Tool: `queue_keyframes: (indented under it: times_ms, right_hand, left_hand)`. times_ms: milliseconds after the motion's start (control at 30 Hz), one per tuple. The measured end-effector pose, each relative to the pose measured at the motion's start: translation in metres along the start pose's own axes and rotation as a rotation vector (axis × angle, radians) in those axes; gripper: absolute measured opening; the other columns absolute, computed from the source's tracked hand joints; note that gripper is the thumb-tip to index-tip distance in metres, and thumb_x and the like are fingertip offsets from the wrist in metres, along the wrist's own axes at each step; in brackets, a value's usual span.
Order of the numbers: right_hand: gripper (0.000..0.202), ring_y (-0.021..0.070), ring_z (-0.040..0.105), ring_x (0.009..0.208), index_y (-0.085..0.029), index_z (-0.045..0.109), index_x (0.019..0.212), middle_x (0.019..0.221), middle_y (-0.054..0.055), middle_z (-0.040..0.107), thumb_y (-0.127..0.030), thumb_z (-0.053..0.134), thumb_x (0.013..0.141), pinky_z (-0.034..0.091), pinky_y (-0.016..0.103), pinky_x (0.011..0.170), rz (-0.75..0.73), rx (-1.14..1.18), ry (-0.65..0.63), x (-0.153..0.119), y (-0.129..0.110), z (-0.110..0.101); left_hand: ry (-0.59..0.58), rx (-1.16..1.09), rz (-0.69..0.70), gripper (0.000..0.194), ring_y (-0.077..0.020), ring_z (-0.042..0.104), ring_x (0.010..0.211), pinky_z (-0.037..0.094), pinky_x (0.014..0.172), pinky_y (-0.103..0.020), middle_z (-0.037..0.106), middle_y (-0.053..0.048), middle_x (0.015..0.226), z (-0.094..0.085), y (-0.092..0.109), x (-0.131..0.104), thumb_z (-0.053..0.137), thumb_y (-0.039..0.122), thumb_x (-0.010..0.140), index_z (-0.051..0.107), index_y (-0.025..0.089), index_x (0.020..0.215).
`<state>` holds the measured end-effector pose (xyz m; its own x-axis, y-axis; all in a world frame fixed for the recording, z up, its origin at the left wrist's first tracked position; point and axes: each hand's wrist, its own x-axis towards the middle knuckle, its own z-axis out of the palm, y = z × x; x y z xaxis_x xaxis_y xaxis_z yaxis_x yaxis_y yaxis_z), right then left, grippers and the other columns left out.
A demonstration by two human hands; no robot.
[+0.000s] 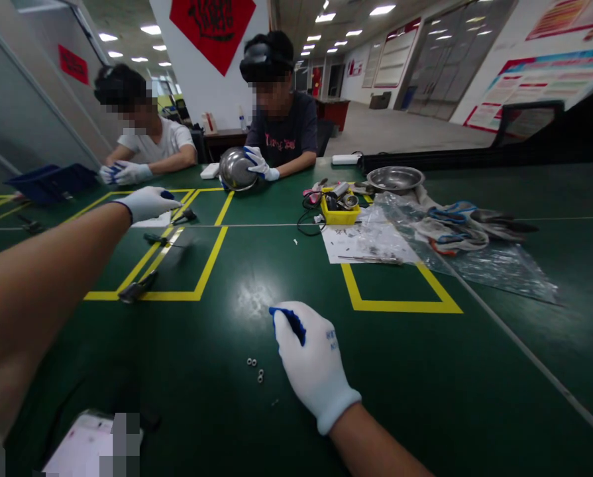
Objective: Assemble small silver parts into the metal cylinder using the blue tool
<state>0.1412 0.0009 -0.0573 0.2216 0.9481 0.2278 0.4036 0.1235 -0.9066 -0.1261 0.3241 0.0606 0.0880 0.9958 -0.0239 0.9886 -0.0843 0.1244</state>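
Observation:
My left hand (152, 203), in a white glove with blue fingertips, reaches out over the far left of the green table. A dark tool (185, 216) lies just beyond its fingertips; whether the fingers hold anything is not visible. My right hand (309, 351), gloved alike, is above the table at the centre, its thumb and fingertips pressed together; anything between them is hidden. Left of it several small metal nuts (255, 369) rest on the table. A green-handled screwdriver (156, 239) and dark pliers (137, 287) lie near the yellow tape.
Across the table (216, 344), one person holds a metal bowl (237, 169) and another sits at the left. A yellow bin (340, 213), white paper, plastic bag, gloves (452, 228) and a metal dish (395, 177) lie right. A phone (90, 442) lies at the lower left.

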Motion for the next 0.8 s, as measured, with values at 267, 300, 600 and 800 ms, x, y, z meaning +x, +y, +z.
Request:
queue_keyframes:
  times_ms: [267,300,600,800]
  right_hand:
    - [0.032,0.0234,0.067,0.079,-0.022,0.072,0.084,0.083,0.006,0.073,-0.045,0.051,0.093,0.051,0.037,0.078,0.006,0.045,0.041,0.008,0.011,0.003]
    - [0.033,0.0240,0.068,0.080,-0.022,0.073,0.085,0.084,0.006,0.074,-0.045,0.050,0.093,0.051,0.037,0.079,0.005,0.046,0.038,0.009,0.011,0.003]
    - [0.037,0.0264,0.070,0.090,-0.021,0.074,0.092,0.093,0.010,0.076,-0.047,0.047,0.093,0.054,0.043,0.091,-0.017,0.038,0.043,0.011,0.013,0.008]
    - [0.055,0.0346,0.055,0.130,-0.019,0.064,0.134,0.141,0.018,0.059,-0.037,0.063,0.082,0.043,0.054,0.112,-0.188,-0.053,0.219,0.009,0.017,0.017]
  left_hand:
    - [-0.468,0.159,-0.306,0.054,-0.0201,0.060,0.065,0.052,0.066,-0.032,0.061,-0.003,0.054,0.011,-0.016,-0.112,0.078,0.060,0.079,0.073,0.006,0.084]
    - [-0.479,0.172,-0.301,0.049,-0.0211,0.062,0.066,0.052,0.066,-0.032,0.064,-0.004,0.057,0.016,-0.016,-0.124,0.077,0.057,0.079,0.073,0.009,0.081]
    - [-0.222,0.297,-0.125,0.039,-0.0357,0.072,0.102,0.055,0.081,-0.035,0.078,-0.017,0.112,0.017,0.021,-0.176,0.070,0.038,0.067,0.077,0.018,0.100]
    - [-0.134,0.197,0.151,0.041,-0.0303,0.073,0.099,0.055,0.084,-0.035,0.077,-0.010,0.115,0.006,0.102,-0.215,0.062,0.044,0.080,0.075,0.025,0.113]
